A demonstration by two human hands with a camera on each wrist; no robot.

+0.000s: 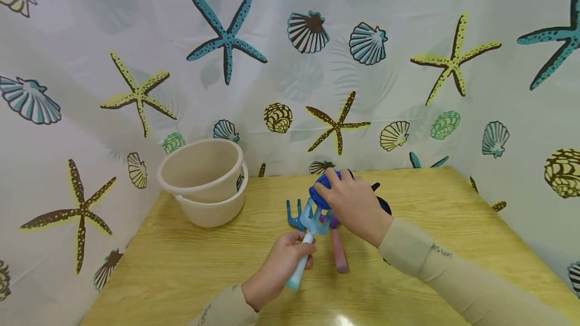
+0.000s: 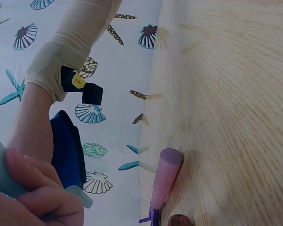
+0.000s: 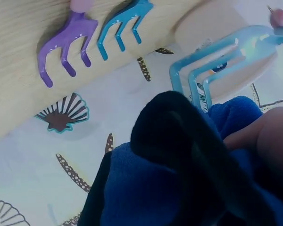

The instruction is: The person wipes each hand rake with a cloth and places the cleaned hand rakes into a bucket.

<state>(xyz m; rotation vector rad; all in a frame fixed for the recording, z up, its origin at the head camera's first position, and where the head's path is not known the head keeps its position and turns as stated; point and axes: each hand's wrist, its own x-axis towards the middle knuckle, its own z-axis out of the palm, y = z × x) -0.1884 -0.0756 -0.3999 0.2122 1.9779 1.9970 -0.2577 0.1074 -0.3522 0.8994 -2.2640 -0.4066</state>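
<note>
Standing at the left of the wooden table (image 1: 195, 260), a beige bucket (image 1: 210, 214) has its handle lowered against its side. Right of it, the left hand (image 1: 283, 260) has its fingers curled round the handle of a light-blue garden fork (image 1: 312, 224), raised above the tabletop with its tines pointing away from the person. Just behind it a darker blue fork (image 1: 295, 220) lies on the wood, and beside that a purple rake (image 1: 339, 251) rests with its pink handle toward the person. Above these, the right hand (image 1: 362, 208) pinches a bunched blue cloth (image 1: 318, 197) between bent fingers and thumb, against the light-blue tines. Behind the right wrist, a black object (image 1: 384, 205) shows only partly.
</note>
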